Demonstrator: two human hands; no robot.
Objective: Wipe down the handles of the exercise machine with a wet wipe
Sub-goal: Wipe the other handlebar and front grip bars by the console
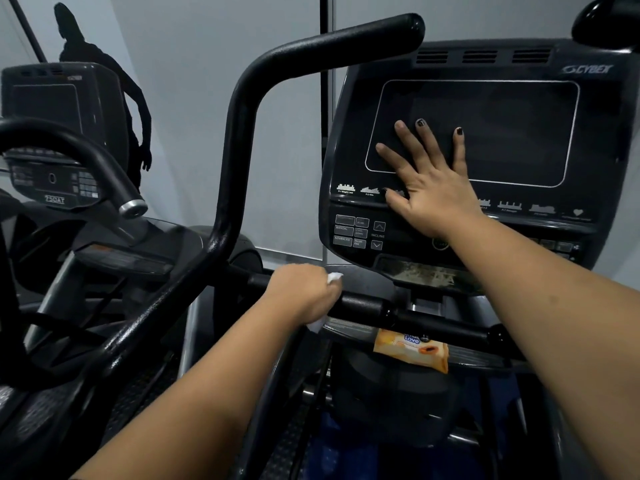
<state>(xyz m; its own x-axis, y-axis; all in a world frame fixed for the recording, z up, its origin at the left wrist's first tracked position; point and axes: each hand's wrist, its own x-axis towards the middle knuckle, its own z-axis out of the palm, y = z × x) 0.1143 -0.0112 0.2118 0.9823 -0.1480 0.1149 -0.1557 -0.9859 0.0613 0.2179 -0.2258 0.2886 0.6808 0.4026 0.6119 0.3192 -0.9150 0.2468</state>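
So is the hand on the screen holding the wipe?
No, the right hand lies flat on the screen; the left hand grips the wipe.

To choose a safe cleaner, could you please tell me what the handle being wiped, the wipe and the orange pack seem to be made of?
Handle: probably a rubber or foam grip, by its matte black surface. Wipe: soft white nonwoven cloth, by its crumpled folds. Orange pack: likely printed plastic film; it looks glossy and creased.

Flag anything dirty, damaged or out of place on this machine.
The tray under the console carries pale, dusty smears, unlike the dark surfaces around it. The orange wipes pack lies slightly tilted below the handlebar. Nothing looks broken.
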